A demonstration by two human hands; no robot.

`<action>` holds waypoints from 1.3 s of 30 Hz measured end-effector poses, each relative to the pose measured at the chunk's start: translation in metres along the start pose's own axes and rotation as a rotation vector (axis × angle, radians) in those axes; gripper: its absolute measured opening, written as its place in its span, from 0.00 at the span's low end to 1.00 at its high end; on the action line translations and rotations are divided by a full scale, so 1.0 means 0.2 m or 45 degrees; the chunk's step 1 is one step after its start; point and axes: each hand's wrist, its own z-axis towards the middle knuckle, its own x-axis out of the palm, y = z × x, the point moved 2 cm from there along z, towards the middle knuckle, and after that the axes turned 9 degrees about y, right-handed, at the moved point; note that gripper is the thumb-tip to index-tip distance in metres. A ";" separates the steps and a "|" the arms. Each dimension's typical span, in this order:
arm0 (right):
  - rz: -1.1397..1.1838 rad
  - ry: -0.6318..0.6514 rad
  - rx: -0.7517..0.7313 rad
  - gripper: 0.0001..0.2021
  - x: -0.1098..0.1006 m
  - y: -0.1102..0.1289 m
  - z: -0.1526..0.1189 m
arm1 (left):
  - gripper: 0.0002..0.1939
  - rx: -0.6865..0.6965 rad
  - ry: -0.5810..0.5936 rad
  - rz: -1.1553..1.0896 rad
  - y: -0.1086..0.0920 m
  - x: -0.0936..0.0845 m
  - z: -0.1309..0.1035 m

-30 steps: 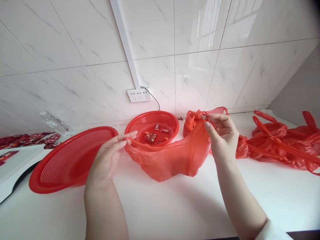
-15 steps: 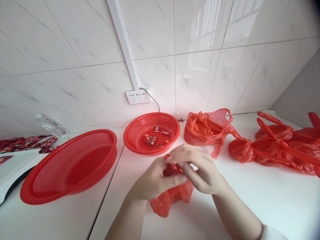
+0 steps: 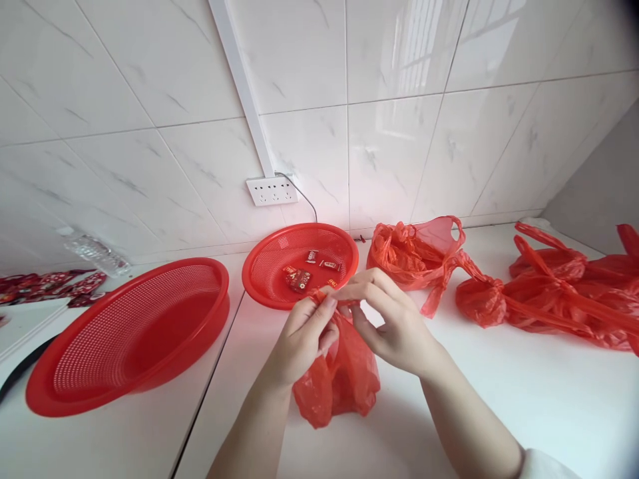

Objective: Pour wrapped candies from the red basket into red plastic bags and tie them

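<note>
A thin red plastic bag (image 3: 349,372) hangs below both hands, its lower part bulging just above or on the white table. My left hand (image 3: 304,336) pinches the gathered top of the bag between thumb and fingers. On the right, my right hand (image 3: 392,319) grips the bag's top with thumb and fingertips, close beside the left. Behind the hands sits a round red basket (image 3: 269,269) holding several small wrapped packets (image 3: 301,280). The bag's contents cannot be made out.
A larger red basket (image 3: 140,332) is at left, near a clear bottle (image 3: 97,253) and patterned red cloth (image 3: 50,286). Behind right stands an open red bag (image 3: 409,256); several tied red bags (image 3: 554,293) lie farther right. A socket strip (image 3: 272,191) is on the tiled wall.
Both hands have risen slightly and moved a little left. The left fingers now pinch the bag's top, and more of the bag's body shows below them.
</note>
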 end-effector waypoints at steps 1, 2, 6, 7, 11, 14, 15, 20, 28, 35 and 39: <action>-0.032 -0.050 0.012 0.19 -0.01 -0.01 0.00 | 0.16 -0.010 -0.004 -0.004 -0.01 0.00 0.00; -0.062 -0.114 0.030 0.18 -0.03 -0.02 0.00 | 0.17 -0.022 -0.002 -0.016 -0.01 -0.01 0.01; -0.042 -0.373 0.116 0.14 -0.10 -0.05 -0.01 | 0.23 -0.098 0.025 -0.132 -0.01 -0.04 0.02; 0.011 -0.404 0.122 0.14 -0.11 -0.05 -0.02 | 0.24 -0.110 0.020 -0.170 0.00 -0.05 0.03; 0.261 -0.275 0.146 0.10 -0.11 -0.03 -0.03 | 0.22 -0.092 -0.013 -0.325 0.03 -0.08 0.05; 0.321 0.168 0.282 0.08 -0.10 -0.04 -0.03 | 0.18 -0.037 -0.042 -0.497 0.04 -0.09 0.08; 0.299 0.309 0.327 0.08 -0.09 -0.05 -0.03 | 0.15 -0.013 -0.054 -0.548 0.04 -0.10 0.08; 0.278 0.442 0.468 0.05 -0.09 -0.10 -0.02 | 0.15 0.022 0.052 -0.333 0.02 -0.10 0.05; 0.571 0.193 0.566 0.14 0.02 -0.16 0.02 | 0.11 0.633 0.085 1.346 -0.04 -0.05 -0.02; 0.920 0.059 0.510 0.10 0.09 -0.22 0.04 | 0.11 0.806 0.060 1.238 -0.04 -0.08 0.00; 0.916 -0.132 0.584 0.08 0.05 -0.25 0.03 | 0.12 0.780 0.140 0.954 -0.03 -0.08 0.01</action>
